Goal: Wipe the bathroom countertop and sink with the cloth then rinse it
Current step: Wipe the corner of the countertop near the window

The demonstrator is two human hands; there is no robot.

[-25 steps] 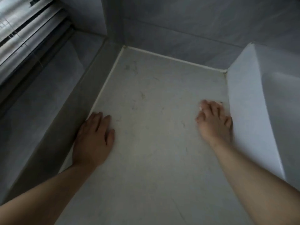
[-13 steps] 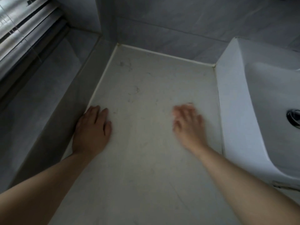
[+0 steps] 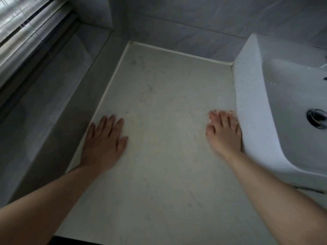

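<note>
A pale marbled countertop [image 3: 159, 165] with faint dark specks fills the middle of the head view. My left hand [image 3: 104, 142] rests flat on it by the left wall seam, fingers straight. Flat on the counter too lies my right hand [image 3: 224, 131], its outer edge against the side of the white sink [image 3: 251, 96]. A little white shows at its fingertips; I cannot tell if that is a cloth. The sink's chrome drain [image 3: 316, 117] shows at the far right.
Grey tiled walls [image 3: 185, 20] close the counter at the back and left. A window with blinds [image 3: 26, 27] sits above a grey ledge [image 3: 44, 96] on the left. The counter's front edge [image 3: 79, 240] runs along the bottom.
My right hand slid left from the sink's side to mid-counter and then back against the sink. My left hand stayed put. The view shifted right, showing more of the basin.
</note>
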